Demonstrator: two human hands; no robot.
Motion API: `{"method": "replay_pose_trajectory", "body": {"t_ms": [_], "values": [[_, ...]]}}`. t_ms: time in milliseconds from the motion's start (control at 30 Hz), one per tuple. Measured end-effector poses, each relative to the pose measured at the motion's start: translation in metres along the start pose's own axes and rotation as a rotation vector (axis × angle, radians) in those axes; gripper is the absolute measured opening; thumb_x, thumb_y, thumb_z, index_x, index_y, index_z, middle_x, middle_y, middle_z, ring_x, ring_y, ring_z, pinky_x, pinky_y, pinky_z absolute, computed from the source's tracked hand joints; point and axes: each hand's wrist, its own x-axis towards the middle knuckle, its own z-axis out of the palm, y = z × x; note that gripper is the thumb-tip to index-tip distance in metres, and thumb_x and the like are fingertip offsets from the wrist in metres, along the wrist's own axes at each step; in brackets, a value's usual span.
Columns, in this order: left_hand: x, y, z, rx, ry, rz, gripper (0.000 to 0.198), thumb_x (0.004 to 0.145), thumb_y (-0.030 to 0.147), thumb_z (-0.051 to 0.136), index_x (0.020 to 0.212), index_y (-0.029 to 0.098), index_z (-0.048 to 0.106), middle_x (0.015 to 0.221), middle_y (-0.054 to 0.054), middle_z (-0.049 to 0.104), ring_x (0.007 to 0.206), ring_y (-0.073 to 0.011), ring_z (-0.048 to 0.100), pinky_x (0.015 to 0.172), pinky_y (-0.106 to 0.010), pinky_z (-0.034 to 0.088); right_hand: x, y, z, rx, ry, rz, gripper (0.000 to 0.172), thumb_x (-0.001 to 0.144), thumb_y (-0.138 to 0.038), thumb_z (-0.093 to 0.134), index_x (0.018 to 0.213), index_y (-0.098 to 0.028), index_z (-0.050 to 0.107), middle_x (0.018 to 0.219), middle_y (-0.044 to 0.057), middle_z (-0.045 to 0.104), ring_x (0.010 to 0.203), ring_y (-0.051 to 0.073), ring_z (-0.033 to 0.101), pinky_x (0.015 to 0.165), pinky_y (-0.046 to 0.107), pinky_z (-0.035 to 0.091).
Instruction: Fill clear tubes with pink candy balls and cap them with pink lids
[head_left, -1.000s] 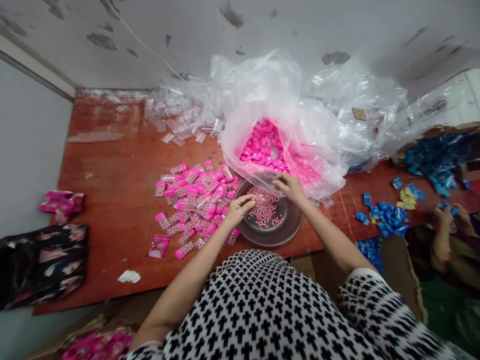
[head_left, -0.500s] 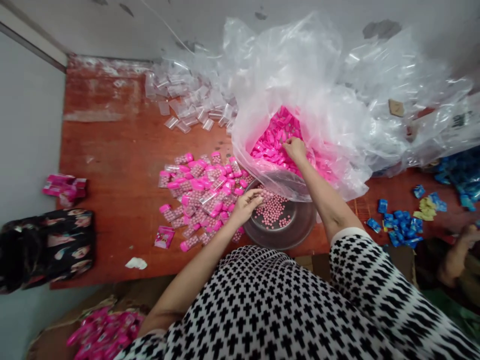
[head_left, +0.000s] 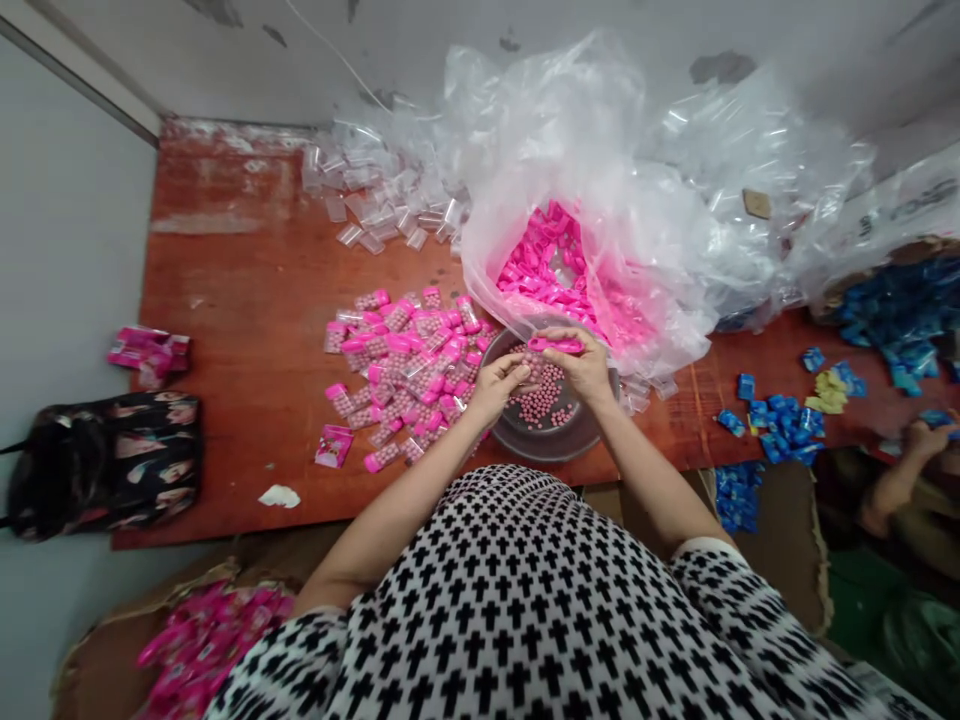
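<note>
Over a grey basin (head_left: 517, 446) of small pink balls (head_left: 541, 406), my left hand (head_left: 495, 388) pinches a small clear container (head_left: 531, 372) that has pink balls in it. My right hand (head_left: 589, 372) grips a bright pink plastic cap (head_left: 556, 345) just above the container's mouth; whether the two touch cannot be made out. Behind the basin, a large clear plastic bag (head_left: 487, 225) lies open, full of loose pink caps (head_left: 551, 250). To the left of my left hand is a heap of pink-capped containers (head_left: 405, 345) filled with balls.
Clear empty containers (head_left: 405, 215) lie at the back of the red-brown table (head_left: 240, 300). On the left are a dark printed bag (head_left: 127, 465) and pink packets (head_left: 150, 352). Blue packets (head_left: 787, 425) lie at right, near another person's hand (head_left: 919, 440). A box of pink packets (head_left: 217, 640) stands below.
My right hand has come out of the bag with a pink cap and moved toward me, up to the container. My left hand stays over the basin, still pinching the container.
</note>
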Motion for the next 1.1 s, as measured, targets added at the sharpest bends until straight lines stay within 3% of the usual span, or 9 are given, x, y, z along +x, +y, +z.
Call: {"method": "replay_pose_trajectory", "body": {"t_ms": [100, 233, 333, 467, 533, 733, 933, 1100], "values": [[-0.013, 0.0, 0.002, 0.029, -0.002, 0.028, 0.043, 0.059, 0.037, 0.078, 0.094, 0.015, 0.064, 0.081, -0.001, 0.066, 0.073, -0.0145, 0.064, 0.073, -0.034, 0.056, -0.024, -0.007, -0.002, -0.083, 0.013, -0.022, 0.024, 0.067, -0.032, 0.074, 0.086, -0.019, 0.068, 0.094, 0.004, 0.07, 0.092, 0.018, 0.065, 0.09, 0.036, 0.048], [-0.028, -0.001, 0.002, 0.102, -0.035, 0.064, 0.045, 0.06, 0.039, 0.077, 0.094, 0.013, 0.065, 0.084, -0.003, 0.068, 0.077, -0.0164, 0.064, 0.075, -0.034, 0.055, -0.039, -0.028, -0.014, -0.225, -0.133, -0.087, 0.022, 0.067, -0.031, 0.075, 0.085, -0.02, 0.07, 0.096, 0.004, 0.071, 0.095, 0.019, 0.064, 0.091, 0.036, 0.047], [-0.035, -0.004, 0.002, 0.19, -0.056, 0.115, 0.045, 0.062, 0.042, 0.074, 0.095, 0.013, 0.065, 0.088, -0.005, 0.069, 0.077, -0.0164, 0.064, 0.075, -0.032, 0.055, -0.042, -0.041, -0.018, -0.325, -0.194, -0.07, 0.018, 0.072, -0.033, 0.07, 0.083, -0.019, 0.07, 0.089, 0.005, 0.071, 0.086, 0.016, 0.065, 0.084, 0.033, 0.049], [-0.041, -0.011, 0.001, 0.355, -0.064, 0.205, 0.043, 0.067, 0.043, 0.07, 0.098, 0.012, 0.067, 0.093, -0.008, 0.069, 0.08, -0.0173, 0.064, 0.075, -0.031, 0.054, -0.048, -0.048, -0.019, -0.35, -0.278, 0.071, 0.033, 0.069, -0.033, 0.072, 0.097, -0.016, 0.066, 0.081, 0.002, 0.068, 0.071, 0.012, 0.062, 0.069, 0.027, 0.05], [-0.043, -0.012, 0.001, 0.428, -0.058, 0.254, 0.042, 0.07, 0.042, 0.067, 0.1, 0.012, 0.068, 0.097, -0.009, 0.069, 0.083, -0.0184, 0.064, 0.075, -0.031, 0.053, -0.052, -0.047, -0.019, -0.343, -0.303, 0.086, 0.04, 0.071, -0.032, 0.07, 0.107, -0.017, 0.063, 0.085, 0.003, 0.068, 0.073, 0.012, 0.062, 0.07, 0.027, 0.05], [-0.051, -0.008, 0.003, 0.551, -0.109, 0.283, 0.043, 0.074, 0.04, 0.064, 0.107, 0.014, 0.067, 0.101, -0.008, 0.07, 0.088, -0.0205, 0.065, 0.078, -0.031, 0.053, -0.069, -0.037, -0.021, -0.37, -0.164, -0.05, 0.031, 0.069, -0.035, 0.073, 0.094, -0.018, 0.068, 0.091, 0.004, 0.067, 0.085, 0.016, 0.061, 0.078, 0.03, 0.049], [-0.054, -0.006, 0.006, 0.578, -0.127, 0.229, 0.045, 0.073, 0.043, 0.063, 0.107, 0.014, 0.067, 0.099, -0.009, 0.071, 0.086, -0.0215, 0.066, 0.077, -0.033, 0.054, -0.08, -0.052, -0.023, -0.522, -0.161, -0.124, 0.021, 0.079, -0.033, 0.064, 0.095, -0.021, 0.07, 0.094, 0.005, 0.069, 0.086, 0.016, 0.063, 0.078, 0.029, 0.049], [-0.056, 0.0, 0.009, 0.711, -0.122, 0.239, 0.042, 0.071, 0.046, 0.064, 0.099, 0.016, 0.071, 0.1, -0.008, 0.071, 0.089, -0.0234, 0.066, 0.083, -0.036, 0.054, -0.079, -0.058, -0.025, -0.594, -0.186, -0.214, 0.017, 0.081, -0.03, 0.062, 0.089, -0.017, 0.069, 0.081, 0.003, 0.069, 0.076, 0.013, 0.063, 0.073, 0.025, 0.048]]}}
